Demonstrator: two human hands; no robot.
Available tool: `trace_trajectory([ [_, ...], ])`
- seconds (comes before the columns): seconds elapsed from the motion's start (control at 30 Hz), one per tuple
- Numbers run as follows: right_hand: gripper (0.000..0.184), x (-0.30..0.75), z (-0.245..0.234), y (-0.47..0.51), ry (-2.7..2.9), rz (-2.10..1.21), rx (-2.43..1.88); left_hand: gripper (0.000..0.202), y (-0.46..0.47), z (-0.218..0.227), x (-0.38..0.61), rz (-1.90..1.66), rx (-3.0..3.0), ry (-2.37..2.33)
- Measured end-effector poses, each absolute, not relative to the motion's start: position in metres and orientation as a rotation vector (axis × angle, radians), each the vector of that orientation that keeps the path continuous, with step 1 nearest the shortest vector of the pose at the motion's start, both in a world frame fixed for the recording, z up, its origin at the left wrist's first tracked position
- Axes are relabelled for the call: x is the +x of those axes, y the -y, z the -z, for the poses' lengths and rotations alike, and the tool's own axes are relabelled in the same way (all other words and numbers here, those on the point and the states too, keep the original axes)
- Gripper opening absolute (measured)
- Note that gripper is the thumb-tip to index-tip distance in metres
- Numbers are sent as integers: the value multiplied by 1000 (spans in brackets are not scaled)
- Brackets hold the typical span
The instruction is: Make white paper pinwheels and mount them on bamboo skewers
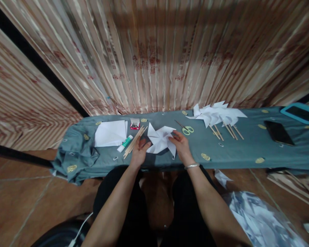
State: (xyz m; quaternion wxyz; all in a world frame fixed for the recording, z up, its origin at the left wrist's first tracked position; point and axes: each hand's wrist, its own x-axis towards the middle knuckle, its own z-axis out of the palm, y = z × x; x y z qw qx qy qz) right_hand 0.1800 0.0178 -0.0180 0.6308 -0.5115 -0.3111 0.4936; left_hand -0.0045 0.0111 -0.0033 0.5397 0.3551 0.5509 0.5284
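A white folded-paper pinwheel (pixel 160 141) lies between my two hands at the table's near edge. My right hand (pixel 182 145), with a bracelet at the wrist, pinches its right side between thumb and fingers. At the pinwheel's left edge is my left hand (pixel 139 151), thumb toward the paper and fingers apart and slightly curled. Its fingers lie beside a bundle of thin wooden sticks (pixel 134 142); no clear grip on either thing shows. A glue stick (pixel 125 143) with a green label rests left of the sticks. Behind the pinwheel, scissors (pixel 187 130) with pale green handles lie on the cloth.
White paper sheets (pixel 111 133) and a small red box (pixel 135 124) are at left. Several finished pinwheels on sticks (pixel 216 115) overlap at right, before a black phone (pixel 279 132) and a blue-framed device (pixel 301 113). A bag of folded paper (pixel 262 219) stands on the floor.
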Motion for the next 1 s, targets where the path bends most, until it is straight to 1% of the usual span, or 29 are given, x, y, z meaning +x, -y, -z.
trace_trajectory([
  [0.13, 60, 186, 9, -11, 701, -1178, -1104, 67, -8, -8, -7, -1244, 821, -1231],
  [0.3, 61, 189, 2, -2, 807, -1260, -1060, 54, 1, -21, -3, -1012, 855, -1082],
  [0.4, 61, 188, -1, 3, 828, -1301, -1034, 49, 5, -23, 1, -968, 823, -1101],
  [0.63, 63, 183, -6, 9, 840, -1317, -1011, 42, 7, -15, 11, -1017, 785, -1074],
  [0.9, 64, 176, -7, 11, 907, -1297, -1025, 33, 8, -11, 21, -1116, 730, -1210],
  [1.0, 67, 178, -5, 10, 956, -1218, -1051, 29, 7, -9, 22, -1152, 709, -1245],
])
